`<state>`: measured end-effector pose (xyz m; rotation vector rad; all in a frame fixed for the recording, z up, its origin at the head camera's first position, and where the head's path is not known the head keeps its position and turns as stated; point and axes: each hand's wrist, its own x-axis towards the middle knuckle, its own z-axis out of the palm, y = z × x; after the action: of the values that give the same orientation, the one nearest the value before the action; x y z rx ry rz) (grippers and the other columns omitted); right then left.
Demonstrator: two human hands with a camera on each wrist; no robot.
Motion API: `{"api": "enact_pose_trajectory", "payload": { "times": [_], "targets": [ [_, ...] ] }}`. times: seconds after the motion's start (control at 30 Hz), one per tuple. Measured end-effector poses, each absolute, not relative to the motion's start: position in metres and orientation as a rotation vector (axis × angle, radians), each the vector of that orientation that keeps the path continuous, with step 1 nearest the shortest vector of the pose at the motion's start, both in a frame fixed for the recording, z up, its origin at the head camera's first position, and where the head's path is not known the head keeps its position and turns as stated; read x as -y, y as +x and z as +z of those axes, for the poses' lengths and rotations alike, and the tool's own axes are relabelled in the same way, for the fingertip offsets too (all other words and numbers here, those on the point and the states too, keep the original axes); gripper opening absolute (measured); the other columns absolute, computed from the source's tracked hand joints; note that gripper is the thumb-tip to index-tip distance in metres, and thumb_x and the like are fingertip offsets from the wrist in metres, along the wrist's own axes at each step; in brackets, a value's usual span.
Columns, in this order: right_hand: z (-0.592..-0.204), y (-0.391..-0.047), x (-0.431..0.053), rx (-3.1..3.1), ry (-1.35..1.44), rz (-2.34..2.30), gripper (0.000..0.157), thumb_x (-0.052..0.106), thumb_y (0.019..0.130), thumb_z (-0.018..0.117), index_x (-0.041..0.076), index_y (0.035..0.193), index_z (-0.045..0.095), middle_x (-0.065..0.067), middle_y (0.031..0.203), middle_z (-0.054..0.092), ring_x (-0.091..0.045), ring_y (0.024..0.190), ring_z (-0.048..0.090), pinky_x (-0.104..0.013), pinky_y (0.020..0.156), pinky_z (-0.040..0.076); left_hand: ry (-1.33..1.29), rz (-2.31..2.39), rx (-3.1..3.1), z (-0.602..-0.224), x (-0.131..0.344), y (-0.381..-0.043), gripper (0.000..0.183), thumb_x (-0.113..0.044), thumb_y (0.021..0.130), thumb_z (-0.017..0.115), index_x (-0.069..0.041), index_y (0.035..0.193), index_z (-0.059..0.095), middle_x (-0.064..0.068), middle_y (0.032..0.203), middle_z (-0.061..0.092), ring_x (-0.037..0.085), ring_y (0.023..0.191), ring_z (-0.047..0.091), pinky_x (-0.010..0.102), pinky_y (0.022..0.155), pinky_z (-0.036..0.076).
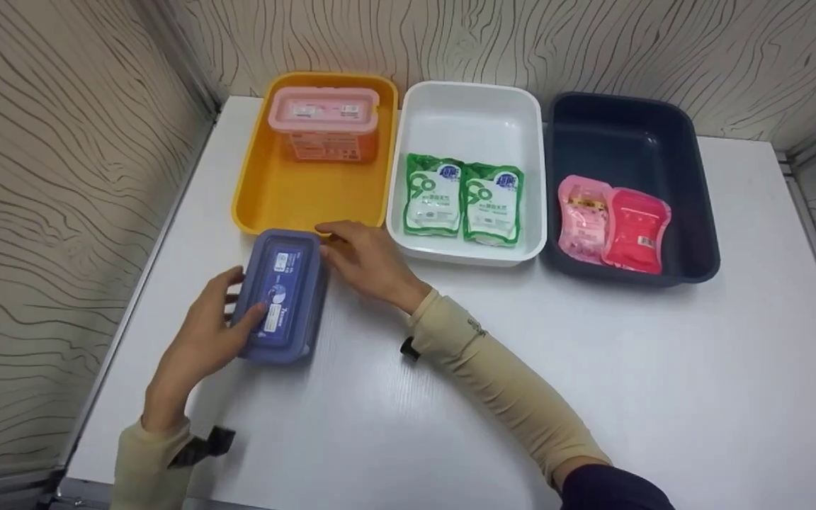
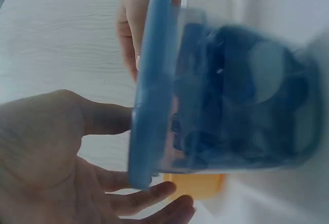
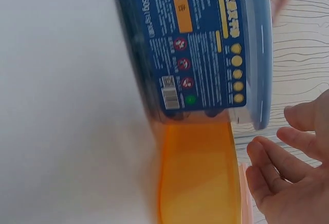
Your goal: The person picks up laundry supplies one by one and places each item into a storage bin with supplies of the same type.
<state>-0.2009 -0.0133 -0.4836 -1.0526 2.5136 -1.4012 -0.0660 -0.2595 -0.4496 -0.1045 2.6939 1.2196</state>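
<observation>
A blue lidded plastic tub (image 1: 284, 283), printed with labels, is just in front of the yellow bin (image 1: 244, 191). Dark blue contents show through its clear wall in the left wrist view. My left hand (image 1: 213, 329) holds the tub from the left, thumb on the lid and fingers along the side. Close to the tub's far right corner is my right hand (image 1: 372, 265), its fingers loosely bent and holding nothing. In the right wrist view, a small gap separates those fingers (image 3: 275, 160) from the lid (image 3: 261, 64). Whether the tub's base touches the table is hard to tell.
Inside the yellow bin stands a pink lidded tub (image 1: 324, 117). Beside it, a white bin (image 1: 468, 117) contains two green-and-white pouches (image 1: 463, 202). Farther right, a dark blue bin (image 1: 606, 134) contains two pink pouches (image 1: 613, 223). All three bins line the patterned back wall (image 1: 450, 42).
</observation>
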Motion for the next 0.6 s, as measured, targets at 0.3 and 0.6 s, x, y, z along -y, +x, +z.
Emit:
{"api": "enact_pose_trajectory", "payload": {
  "times": [0.3,0.6],
  "targets": [
    [-0.489,-0.197,0.024,-2.404,-0.891,-1.542,0.034,0.01,0.103,0.069,-0.002,0.135,0.069,-0.016,0.13,0.074,-0.026,0.113,0.072,-0.029,0.099,0.059,-0.312,1.282,-2.623,-0.461,0.257,-0.028,0.055,-0.025,0.111,0.057,0.004,0.156,0.043,0.032,0.145,0.056,0.039,0.111,0.071,0.039,0.083,0.062],
    [-0.489,-0.194,0.029,-2.37,-0.802,-1.66,0.032,0.006,0.099,0.074,-0.004,0.129,0.072,-0.02,0.126,0.075,-0.031,0.109,0.074,-0.043,0.099,0.061,-0.396,1.409,-2.584,-0.456,0.26,-0.027,0.043,-0.009,0.108,0.058,0.007,0.147,0.051,0.028,0.133,0.058,0.026,0.088,0.077,0.023,0.069,0.059]
  ]
}}
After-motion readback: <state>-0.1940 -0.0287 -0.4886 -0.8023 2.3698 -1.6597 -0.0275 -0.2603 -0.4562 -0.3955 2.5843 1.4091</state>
